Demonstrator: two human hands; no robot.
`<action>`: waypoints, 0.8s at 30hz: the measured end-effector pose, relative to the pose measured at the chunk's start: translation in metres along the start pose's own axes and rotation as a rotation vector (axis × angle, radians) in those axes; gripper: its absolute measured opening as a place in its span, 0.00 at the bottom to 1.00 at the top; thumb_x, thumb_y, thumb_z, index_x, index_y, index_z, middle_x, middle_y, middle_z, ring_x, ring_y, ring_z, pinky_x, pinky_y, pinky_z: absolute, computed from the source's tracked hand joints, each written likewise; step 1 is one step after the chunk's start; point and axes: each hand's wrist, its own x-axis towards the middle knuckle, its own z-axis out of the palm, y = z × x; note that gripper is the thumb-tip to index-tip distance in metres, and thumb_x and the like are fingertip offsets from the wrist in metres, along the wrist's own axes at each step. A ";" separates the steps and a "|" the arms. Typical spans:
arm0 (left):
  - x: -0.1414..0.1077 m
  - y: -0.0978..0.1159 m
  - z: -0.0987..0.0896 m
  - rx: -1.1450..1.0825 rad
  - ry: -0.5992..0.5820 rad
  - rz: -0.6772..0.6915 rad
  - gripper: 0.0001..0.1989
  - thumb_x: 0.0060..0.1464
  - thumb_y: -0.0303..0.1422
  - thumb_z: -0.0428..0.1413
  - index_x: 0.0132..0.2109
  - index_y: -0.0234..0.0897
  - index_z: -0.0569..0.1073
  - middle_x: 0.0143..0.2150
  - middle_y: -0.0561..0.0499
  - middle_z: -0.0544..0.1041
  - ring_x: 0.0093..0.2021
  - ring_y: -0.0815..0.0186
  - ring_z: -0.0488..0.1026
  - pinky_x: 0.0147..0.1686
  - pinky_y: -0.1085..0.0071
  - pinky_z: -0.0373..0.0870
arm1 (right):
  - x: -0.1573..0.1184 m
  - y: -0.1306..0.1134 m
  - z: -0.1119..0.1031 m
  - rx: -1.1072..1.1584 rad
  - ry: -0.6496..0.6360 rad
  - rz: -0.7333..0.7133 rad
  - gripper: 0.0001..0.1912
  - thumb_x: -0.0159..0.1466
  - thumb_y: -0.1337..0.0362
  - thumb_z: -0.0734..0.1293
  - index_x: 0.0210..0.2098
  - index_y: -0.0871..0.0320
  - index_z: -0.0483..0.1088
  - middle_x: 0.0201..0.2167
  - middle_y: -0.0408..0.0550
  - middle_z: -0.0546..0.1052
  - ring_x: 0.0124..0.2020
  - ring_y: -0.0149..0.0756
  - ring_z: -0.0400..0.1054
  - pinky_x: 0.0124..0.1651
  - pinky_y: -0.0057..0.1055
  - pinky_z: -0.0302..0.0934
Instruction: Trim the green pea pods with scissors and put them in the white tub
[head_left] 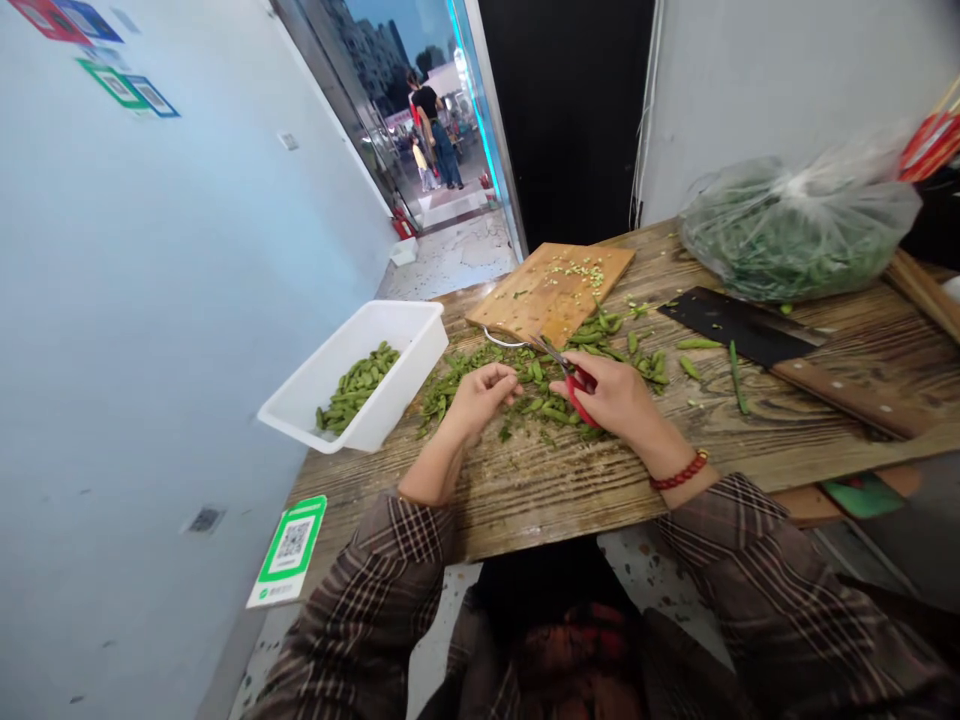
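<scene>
My right hand (611, 392) is closed round the red handles of a pair of scissors (577, 392), whose blades point up and left over the pods. Just left of it, my left hand (484, 398) is closed, thumb and fingertips pinched together; what they hold, if anything, is too small to make out. Both hands are low over a spread of green pods (553, 412) and trimmings on the wooden table (525, 500). To the left, a white plastic tub (401, 400) holds many pods. A wooden cutting board (536, 285) with small green bits lies beyond the hands.
A cleaver (739, 325) with a wooden handle lies at the right. Behind it sits a clear plastic bag (795, 235) full of greens. A QR code card (289, 550) is at the table's left corner. People (435, 130) stand outside the doorway.
</scene>
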 end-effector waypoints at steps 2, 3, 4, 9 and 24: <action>-0.011 0.000 0.001 -0.209 0.026 -0.072 0.14 0.46 0.38 0.63 0.37 0.33 0.72 0.27 0.50 0.76 0.21 0.74 0.66 0.20 0.78 0.56 | -0.001 0.001 0.001 0.015 -0.038 -0.019 0.21 0.60 0.50 0.68 0.47 0.56 0.72 0.30 0.47 0.75 0.29 0.36 0.67 0.33 0.30 0.60; -0.016 0.001 0.002 -0.282 0.036 -0.096 0.16 0.43 0.37 0.64 0.37 0.32 0.73 0.27 0.50 0.77 0.22 0.74 0.67 0.20 0.78 0.58 | -0.001 0.001 0.002 0.021 -0.059 -0.027 0.22 0.59 0.50 0.68 0.48 0.56 0.72 0.30 0.47 0.75 0.29 0.36 0.67 0.33 0.30 0.61; -0.019 0.001 0.004 -0.341 0.043 -0.114 0.17 0.41 0.36 0.66 0.38 0.32 0.73 0.27 0.50 0.77 0.22 0.74 0.68 0.21 0.78 0.60 | -0.001 0.002 0.002 0.023 -0.079 -0.031 0.22 0.59 0.49 0.68 0.48 0.56 0.72 0.30 0.47 0.75 0.29 0.36 0.67 0.33 0.30 0.61; -0.024 0.003 0.010 -0.451 0.068 -0.118 0.18 0.40 0.34 0.67 0.38 0.31 0.74 0.28 0.49 0.78 0.24 0.73 0.70 0.24 0.78 0.64 | -0.003 -0.001 0.003 0.024 -0.170 -0.043 0.22 0.58 0.50 0.69 0.48 0.55 0.72 0.31 0.46 0.75 0.28 0.35 0.67 0.33 0.30 0.61; -0.028 -0.001 0.019 -0.369 -0.030 -0.061 0.11 0.43 0.34 0.65 0.33 0.32 0.75 0.25 0.51 0.77 0.21 0.73 0.68 0.23 0.76 0.63 | -0.005 -0.005 0.006 0.029 -0.337 -0.106 0.24 0.58 0.50 0.69 0.49 0.57 0.72 0.32 0.48 0.75 0.30 0.34 0.67 0.35 0.30 0.61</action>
